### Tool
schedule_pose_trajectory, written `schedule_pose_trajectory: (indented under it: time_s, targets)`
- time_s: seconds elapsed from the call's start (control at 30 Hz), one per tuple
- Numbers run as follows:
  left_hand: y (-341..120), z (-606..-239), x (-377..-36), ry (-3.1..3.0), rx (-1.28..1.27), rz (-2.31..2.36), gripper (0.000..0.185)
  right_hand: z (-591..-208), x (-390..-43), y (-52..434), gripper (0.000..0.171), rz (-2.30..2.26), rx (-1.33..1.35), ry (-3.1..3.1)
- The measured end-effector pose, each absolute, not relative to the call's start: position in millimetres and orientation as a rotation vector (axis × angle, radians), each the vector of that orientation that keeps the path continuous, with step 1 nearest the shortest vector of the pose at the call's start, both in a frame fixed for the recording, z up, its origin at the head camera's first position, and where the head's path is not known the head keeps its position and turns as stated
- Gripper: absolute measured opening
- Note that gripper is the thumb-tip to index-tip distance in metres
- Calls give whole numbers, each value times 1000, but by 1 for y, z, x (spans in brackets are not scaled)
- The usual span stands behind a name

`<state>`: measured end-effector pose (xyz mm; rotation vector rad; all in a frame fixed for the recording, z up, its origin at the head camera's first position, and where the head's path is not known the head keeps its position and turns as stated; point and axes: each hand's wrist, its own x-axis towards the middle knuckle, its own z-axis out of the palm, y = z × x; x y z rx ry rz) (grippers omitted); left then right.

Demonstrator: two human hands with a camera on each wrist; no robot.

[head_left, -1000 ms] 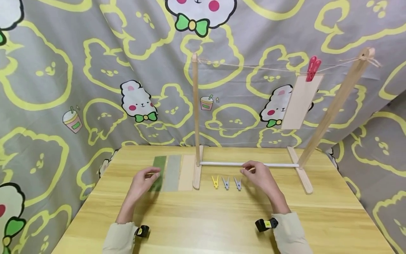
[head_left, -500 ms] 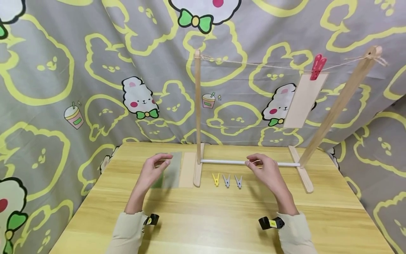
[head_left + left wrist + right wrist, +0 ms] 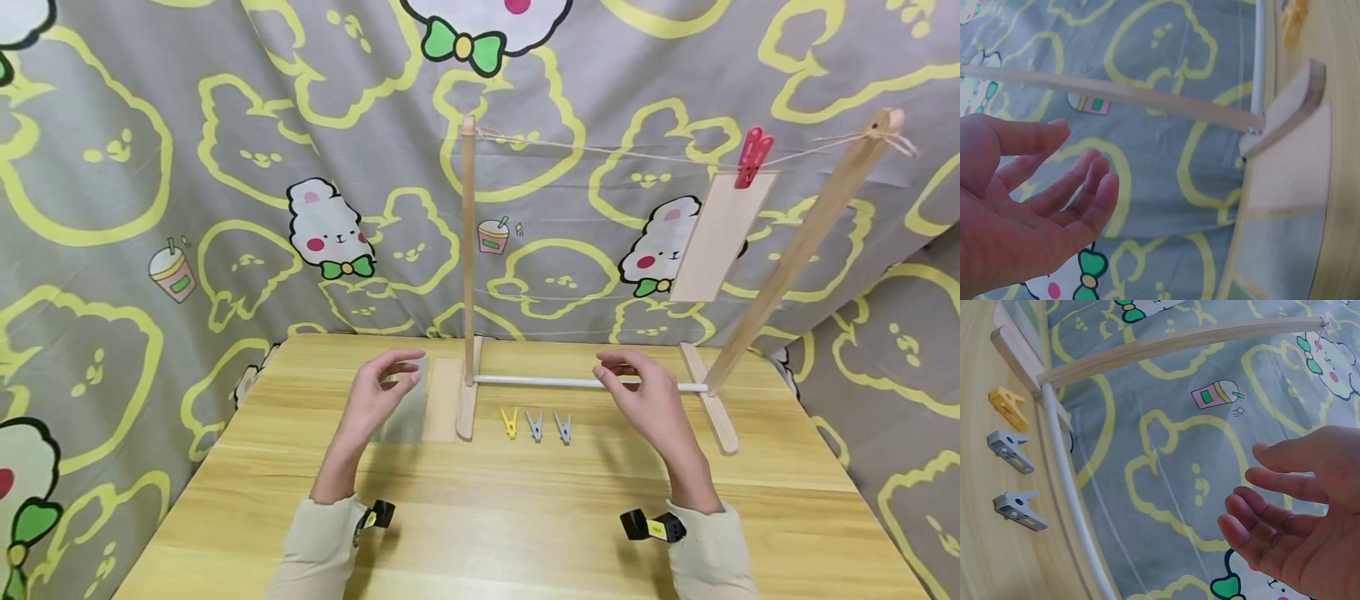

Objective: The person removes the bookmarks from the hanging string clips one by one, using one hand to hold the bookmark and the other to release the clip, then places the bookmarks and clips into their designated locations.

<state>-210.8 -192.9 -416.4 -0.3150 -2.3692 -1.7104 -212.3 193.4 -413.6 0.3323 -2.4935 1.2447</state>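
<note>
My left hand (image 3: 378, 390) hovers above the cloth pieces on the table, fingers loosely bent and holding nothing. Beneath it lie a grey cloth piece (image 3: 1282, 250) and a beige piece (image 3: 442, 400); the green piece (image 3: 1239, 292) is mostly hidden in the head view. My right hand (image 3: 641, 392), also holding nothing, hangs in the air in front of the stand's white rod (image 3: 536, 381). Between the hands a yellow clothespin (image 3: 510, 422) and two grey clothespins, the left one (image 3: 534, 426) and the right one (image 3: 562, 427), lie in a row.
A wooden stand with a left post (image 3: 468, 250) and a slanting right post (image 3: 802, 250) carries a string (image 3: 600, 148). A red clothespin (image 3: 752, 157) holds a beige strip (image 3: 720, 242) on that string. Behind hangs a patterned grey curtain (image 3: 247, 167).
Both hands have moved to the right and slightly up in the head view, the left from over the green piece to over the grey one. The cloth pieces and clothespins stay put.
</note>
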Motion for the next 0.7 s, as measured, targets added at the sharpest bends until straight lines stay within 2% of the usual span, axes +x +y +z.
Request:
schedule_pose_trajectory:
  time_s: [0.7]
  targets:
    - [-160,-400,-207,-2198,-401,-1836,29,-393,-204,199,23,1271,355,-2217]
